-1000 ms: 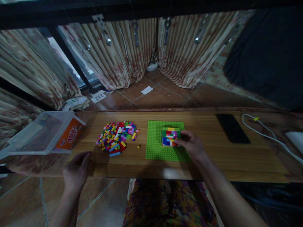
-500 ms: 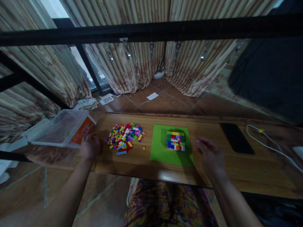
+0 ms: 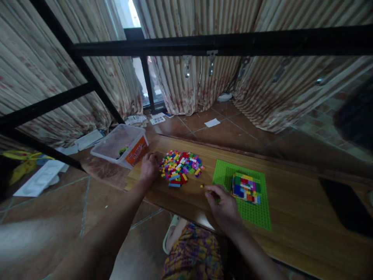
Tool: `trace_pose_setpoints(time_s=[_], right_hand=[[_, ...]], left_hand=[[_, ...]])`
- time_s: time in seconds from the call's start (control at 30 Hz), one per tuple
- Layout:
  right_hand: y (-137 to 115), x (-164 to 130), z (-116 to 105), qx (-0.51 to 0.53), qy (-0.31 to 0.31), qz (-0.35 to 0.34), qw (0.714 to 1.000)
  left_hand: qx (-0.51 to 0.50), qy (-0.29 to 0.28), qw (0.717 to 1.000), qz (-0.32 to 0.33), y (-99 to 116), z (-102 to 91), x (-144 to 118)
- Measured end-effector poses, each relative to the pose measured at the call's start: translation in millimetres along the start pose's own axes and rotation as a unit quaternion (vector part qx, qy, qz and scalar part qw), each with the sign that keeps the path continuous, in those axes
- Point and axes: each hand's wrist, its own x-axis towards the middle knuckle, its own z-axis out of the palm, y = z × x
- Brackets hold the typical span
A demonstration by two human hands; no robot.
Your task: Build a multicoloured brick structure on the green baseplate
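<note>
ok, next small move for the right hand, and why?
Probably close the fingertips on the small stray yellow brick. The right hand lies on the wooden tabletop with its fingers almost at that brick, between the multicoloured loose brick pile and the green studded baseplate. The left hand rests beside the pile.

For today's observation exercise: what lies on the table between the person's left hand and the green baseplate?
In the head view, the loose pile of coloured bricks lies between the left hand and the green baseplate, plus one stray yellow brick near the right hand.
</note>
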Motion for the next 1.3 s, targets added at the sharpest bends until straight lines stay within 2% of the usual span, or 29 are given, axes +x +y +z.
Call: trace_pose_setpoints(time_s=[0.1, 0.2, 0.3, 0.4, 0.53, 0.7, 0.9, 1.17, 1.3], right_hand=[[4.9, 25.9, 21.7, -0.052, 0.005, -0.047, 0.998], [9.1, 65.9, 35.1, -0.103, 0.017, -0.099, 0.990], [13.7, 112.9, 48.2, -0.139, -0.021, -0.138, 0.980], [19.6, 151.5, 64.2, -0.175, -0.086, -0.142, 0.970], [26.1, 175.9, 81.5, -0.209, -0.170, -0.165, 0.949], [24.3, 176.8, 88.1, -0.229, -0.226, -0.211, 0.923], [18.4, 158.8, 81.2, -0.236, -0.239, -0.226, 0.914], [18.0, 125.6, 58.0, -0.155, -0.215, -0.229, 0.937], [19.9, 121.5, 42.7, -0.151, -0.162, -0.196, 0.955]], left_hand=[[0.001, -0.003, 1.000, 0.005, 1.1, 0.7, -1.5], [-0.004, -0.008, 1.000, 0.007, 2.7, 1.9, -1.6], [-0.013, -0.020, 1.000, 0.020, 3.7, 0.9, -2.1], [-0.024, -0.062, 0.995, 0.079, 4.3, -4.2, -3.7], [-0.038, -0.118, 0.985, 0.117, 8.2, -9.4, -2.8], [-0.095, -0.143, 0.977, 0.125, 29.1, 2.0, 10.8], [-0.178, -0.159, 0.950, 0.202, 53.8, 9.8, 16.7], [-0.255, -0.198, 0.923, 0.211, 68.2, 0.1, -1.6], [-0.279, -0.197, 0.921, 0.186, 71.9, -7.3, -4.4]])
